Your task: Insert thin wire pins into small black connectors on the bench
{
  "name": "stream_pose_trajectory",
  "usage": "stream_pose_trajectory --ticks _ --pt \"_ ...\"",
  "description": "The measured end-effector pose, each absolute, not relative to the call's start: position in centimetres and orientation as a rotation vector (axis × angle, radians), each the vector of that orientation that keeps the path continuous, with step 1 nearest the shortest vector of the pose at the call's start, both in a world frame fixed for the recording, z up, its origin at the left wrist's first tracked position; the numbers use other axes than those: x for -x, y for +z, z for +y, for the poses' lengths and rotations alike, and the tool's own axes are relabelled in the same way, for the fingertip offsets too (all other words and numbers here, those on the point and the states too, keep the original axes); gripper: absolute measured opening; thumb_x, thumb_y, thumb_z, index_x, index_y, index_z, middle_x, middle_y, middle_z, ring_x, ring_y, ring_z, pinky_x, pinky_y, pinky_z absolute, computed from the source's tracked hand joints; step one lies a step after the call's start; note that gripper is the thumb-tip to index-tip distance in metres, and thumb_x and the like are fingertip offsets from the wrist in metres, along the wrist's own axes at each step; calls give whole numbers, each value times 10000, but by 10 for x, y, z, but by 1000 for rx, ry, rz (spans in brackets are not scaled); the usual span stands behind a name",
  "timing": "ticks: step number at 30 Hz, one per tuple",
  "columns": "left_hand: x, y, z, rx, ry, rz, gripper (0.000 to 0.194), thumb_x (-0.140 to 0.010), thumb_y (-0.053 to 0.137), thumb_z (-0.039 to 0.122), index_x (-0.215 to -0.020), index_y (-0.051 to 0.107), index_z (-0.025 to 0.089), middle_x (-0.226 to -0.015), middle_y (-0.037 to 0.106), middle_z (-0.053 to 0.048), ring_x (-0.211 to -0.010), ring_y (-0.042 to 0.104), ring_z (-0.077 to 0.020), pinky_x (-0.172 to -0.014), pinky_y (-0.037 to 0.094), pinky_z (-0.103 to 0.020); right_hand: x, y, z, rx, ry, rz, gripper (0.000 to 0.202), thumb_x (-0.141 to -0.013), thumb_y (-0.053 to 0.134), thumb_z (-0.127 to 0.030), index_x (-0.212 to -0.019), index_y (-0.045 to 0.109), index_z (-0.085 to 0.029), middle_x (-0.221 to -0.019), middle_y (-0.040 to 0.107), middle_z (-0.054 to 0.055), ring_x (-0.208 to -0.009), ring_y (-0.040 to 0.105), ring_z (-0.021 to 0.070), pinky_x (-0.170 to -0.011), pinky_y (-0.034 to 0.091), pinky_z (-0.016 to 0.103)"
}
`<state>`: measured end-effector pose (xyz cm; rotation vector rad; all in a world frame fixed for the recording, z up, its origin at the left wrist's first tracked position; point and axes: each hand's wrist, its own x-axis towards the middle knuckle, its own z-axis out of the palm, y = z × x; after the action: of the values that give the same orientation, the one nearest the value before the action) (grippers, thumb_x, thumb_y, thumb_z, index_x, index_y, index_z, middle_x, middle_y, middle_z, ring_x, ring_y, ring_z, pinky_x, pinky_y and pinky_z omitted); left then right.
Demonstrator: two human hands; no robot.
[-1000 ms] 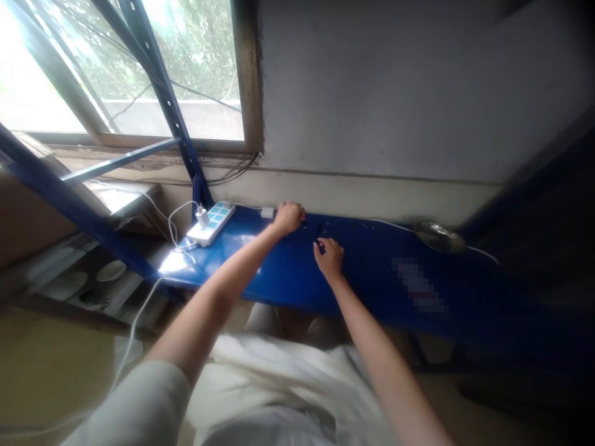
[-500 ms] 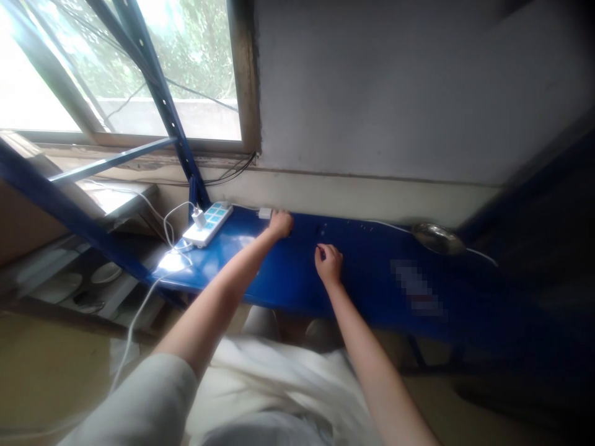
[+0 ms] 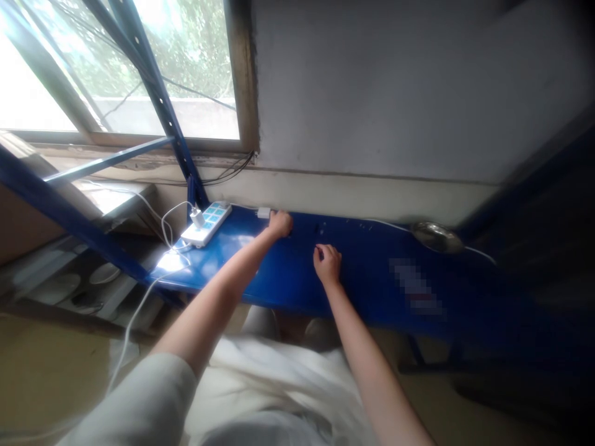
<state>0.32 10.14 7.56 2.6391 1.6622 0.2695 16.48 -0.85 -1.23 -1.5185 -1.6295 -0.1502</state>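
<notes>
Fingers (image 3: 331,249) of the right hand (image 3: 328,265) pinch together, left hand (image 3: 281,224) curled, contents hidden | Blue table (image 3: 288,272), beneath both | Power strip (image 3: 215,218), left of fingers, plug (image 3: 197,217) already in | Adapter (image 3: 263,212), beside left fingers | Pale specks (image 3: 364,225), beyond right fingers, untouched | Tiny reddish piece (image 3: 318,248), apparently between right fingers, not set down

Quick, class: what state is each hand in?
Left hand: looks curled, fingertips hidden; grip cannot be told.
Right hand: pinched, apparently on a tiny reddish thing.
</notes>
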Motion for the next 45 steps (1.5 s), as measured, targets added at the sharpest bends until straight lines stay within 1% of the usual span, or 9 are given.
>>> stream_pose_trajectory --ticks 9,15,21,26,33,36,39,42,45 --pt "-2 75 98 -2602 341 1685 224 -729 583 176 -940 658 177 -1060 595 -115 -1062 474 -283 -907 315 -431 -165 -13 -9 1529 -148 -1646 238 -852 402 -246 -892 621 -162 -830 629 88 -816 548 199 -737 344 315" --pt "-21 74 86 -2710 568 1488 308 -793 481 161 -1078 596 176 -1107 585 -105 -1041 505 -257 -880 351 -399 -165 -12 -9 1537 -155 -1640 230 -851 415 -235 -898 622 -148 -822 640 87 -813 560 200 -745 346 318" --pt "-52 59 76 -2760 584 1298 442 -802 410 137 -1234 487 177 -1143 567 -109 -1023 522 -241 -848 393 -361 -165 -10 -10 1548 -137 -1608 236 -850 409 -235 -890 625 -149 -806 635 91 -806 558 203 -746 351 322" --pt "-70 40 79 -2643 529 1422 556 -801 411 132 -1351 329 133 -1213 513 -165 -1045 511 -264 -842 401 -373 -166 -9 -10 1552 -107 -1584 252 -856 390 -235 -896 626 -158 -834 627 103 -818 551 206 -755 356 331" --pt "-84 27 81 -2544 435 1560 646 -787 446 149 -1396 232 135 -1209 492 -172 -1057 489 -276 -833 401 -376 -167 -10 -11 1552 -90 -1567 262 -866 370 -227 -888 620 -153 -847 638 106 -835 558 200 -763 359 321" --pt "-89 26 82 -2530 393 1612 612 -801 435 151 -1387 255 151 -1224 480 -170 -1065 480 -276 -836 399 -385 -167 -9 -11 1562 -89 -1569 259 -868 371 -231 -880 619 -156 -848 639 101 -829 559 197 -760 361 316" --pt "-92 27 83 -2548 386 1634 497 -827 374 107 -1323 361 135 -1190 511 -167 -1046 495 -261 -834 402 -381 -167 -9 -11 1576 -94 -1568 256 -867 376 -231 -880 620 -157 -850 638 103 -832 559 198 -763 365 316" --pt "-93 29 85 -2580 444 1624 354 -838 332 73 -1132 525 113 -1086 570 -149 -979 532 -236 -816 412 -351 -167 -10 -10 1585 -104 -1573 253 -864 381 -225 -883 623 -156 -844 638 106 -834 561 198 -763 370 316" --pt "-91 30 86 -2562 511 1606 269 -848 349 94 -981 582 116 -994 606 -126 -904 562 -213 -786 425 -316 -167 -11 -10 1599 -117 -1557 247 -858 392 -220 -885 627 -150 -846 642 103 -838 564 197 -767 375 316"
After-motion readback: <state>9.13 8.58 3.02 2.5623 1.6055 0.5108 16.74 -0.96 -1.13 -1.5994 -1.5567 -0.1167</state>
